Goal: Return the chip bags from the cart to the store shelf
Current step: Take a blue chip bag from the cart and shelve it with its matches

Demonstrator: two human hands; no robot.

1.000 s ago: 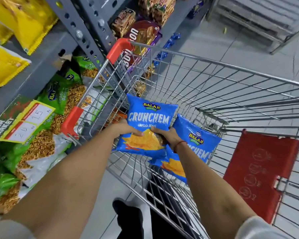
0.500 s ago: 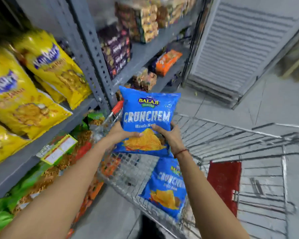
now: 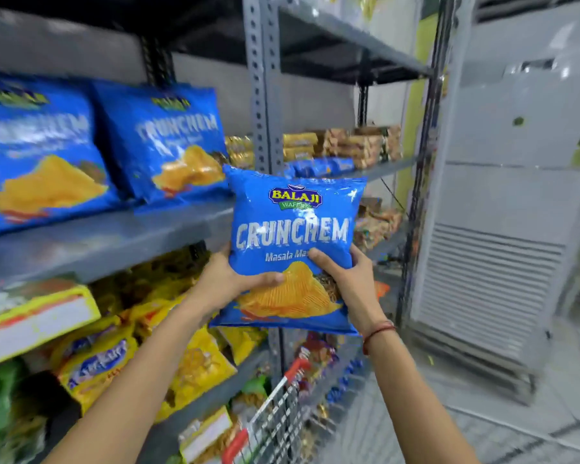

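Left hand and right hand form the grip, both clamped on the lower sides of the bag, thumbs across its front. Bag is upright, in air, just beside the shelf edge, above the cart.

The blue Crunchem chip bag was puffy and upright, label facing out, right by the grey shelf holding two matching bags.
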